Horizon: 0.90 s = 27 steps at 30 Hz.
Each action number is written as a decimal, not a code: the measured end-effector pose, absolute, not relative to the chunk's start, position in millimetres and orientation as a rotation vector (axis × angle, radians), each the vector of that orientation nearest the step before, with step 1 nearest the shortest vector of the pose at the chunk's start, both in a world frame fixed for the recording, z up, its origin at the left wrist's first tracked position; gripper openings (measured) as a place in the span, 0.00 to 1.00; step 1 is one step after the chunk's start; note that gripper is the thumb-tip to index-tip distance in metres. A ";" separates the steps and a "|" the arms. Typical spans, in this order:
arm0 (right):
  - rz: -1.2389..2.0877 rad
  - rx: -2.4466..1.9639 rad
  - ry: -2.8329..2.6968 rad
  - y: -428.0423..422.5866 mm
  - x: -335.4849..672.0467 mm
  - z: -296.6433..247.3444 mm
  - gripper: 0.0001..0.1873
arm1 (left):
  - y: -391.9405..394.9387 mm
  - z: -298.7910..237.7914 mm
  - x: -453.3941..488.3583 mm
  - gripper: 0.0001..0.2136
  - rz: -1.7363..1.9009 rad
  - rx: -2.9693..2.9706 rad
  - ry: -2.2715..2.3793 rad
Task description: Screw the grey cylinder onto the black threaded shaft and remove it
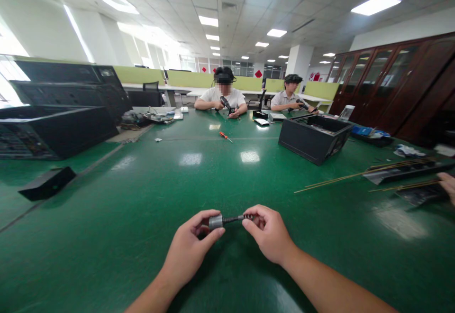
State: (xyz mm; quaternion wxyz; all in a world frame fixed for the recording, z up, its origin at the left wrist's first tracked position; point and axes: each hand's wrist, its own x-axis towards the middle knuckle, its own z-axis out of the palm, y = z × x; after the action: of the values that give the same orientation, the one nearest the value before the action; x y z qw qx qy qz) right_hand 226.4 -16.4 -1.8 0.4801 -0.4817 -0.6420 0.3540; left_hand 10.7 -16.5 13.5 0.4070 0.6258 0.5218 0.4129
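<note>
Left hand [194, 239] pinched a grey cylinder [215, 222], right hand [270, 233] its dark shaft [232, 219]. On my remote feed, I saw green desk [142, 218] beneath (orange screwdriver [223, 135] well ahead).

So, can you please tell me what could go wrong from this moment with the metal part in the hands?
The metal part has a round, thick end in the left hand; if that grip slips, the part might drop onto the table and roll.

Its rod is thin, and the right hand pinches the far end, so a sideways push could perhaps bend it.
</note>
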 end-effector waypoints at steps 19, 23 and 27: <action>1.268 -0.945 -1.171 -7.0 225.6 -12.0 0.32 | -12.8 11.2 9.7 0.18 1.114 1.435 1.260; 1.272 -0.939 -1.162 -7.2 224.1 -13.2 0.33 | -8.5 9.5 6.7 0.17 1.240 1.265 1.216; 1.289 -0.951 -1.150 -6.4 223.9 -19.3 0.33 | -6.9 6.0 -1.2 0.20 1.366 1.104 1.158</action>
State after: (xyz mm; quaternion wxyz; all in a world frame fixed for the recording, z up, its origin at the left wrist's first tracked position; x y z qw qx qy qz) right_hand 223.9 -6.4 -19.3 0.5520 -0.4022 -0.4864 0.5449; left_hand -1.2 -6.9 6.0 0.4957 0.4557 0.4781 0.5639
